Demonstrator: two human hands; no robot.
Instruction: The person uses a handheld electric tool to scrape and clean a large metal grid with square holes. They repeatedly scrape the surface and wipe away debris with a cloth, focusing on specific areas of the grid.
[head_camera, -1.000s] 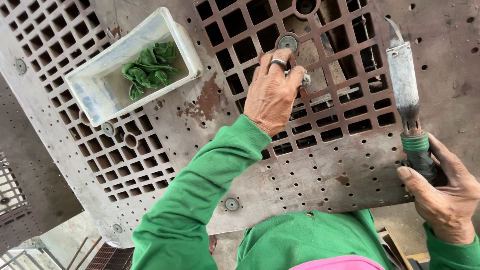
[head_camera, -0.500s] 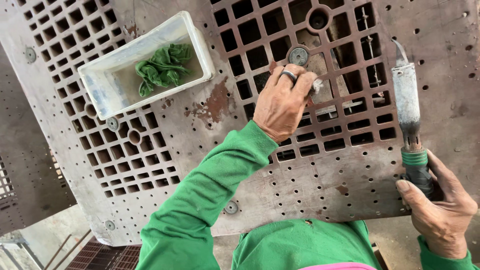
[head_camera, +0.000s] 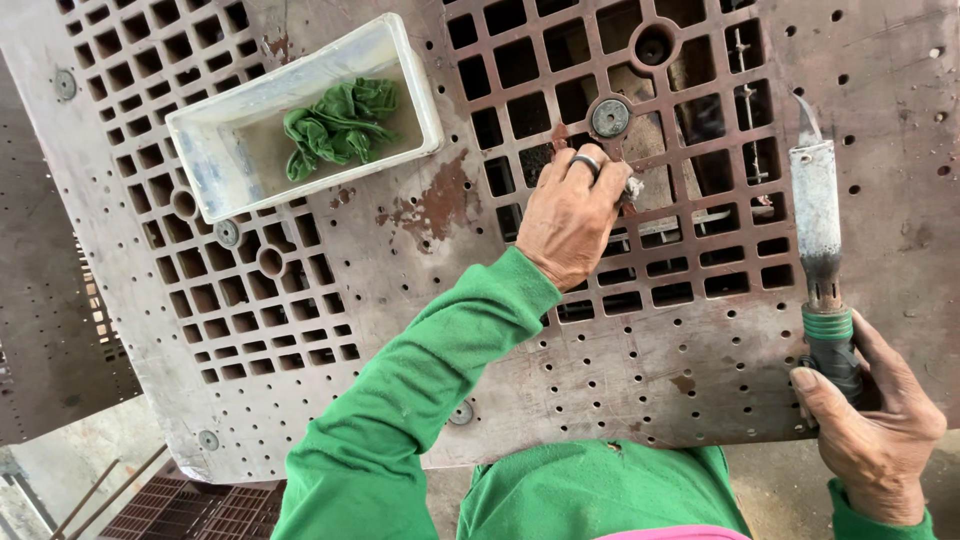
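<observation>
A workshop: worn perforated metal plate (head_camera: 400, 300), concrete floor (head_camera: 90, 460)

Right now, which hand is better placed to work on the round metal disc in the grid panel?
Left. The left hand already rests on the grid panel, fingertips just below the round metal disc. The right hand sits at the panel's lower edge, gripping the tool, farther from the disc.

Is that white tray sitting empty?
No, the white tray on the perforated brown panel holds a small pile of green pieces.
</observation>
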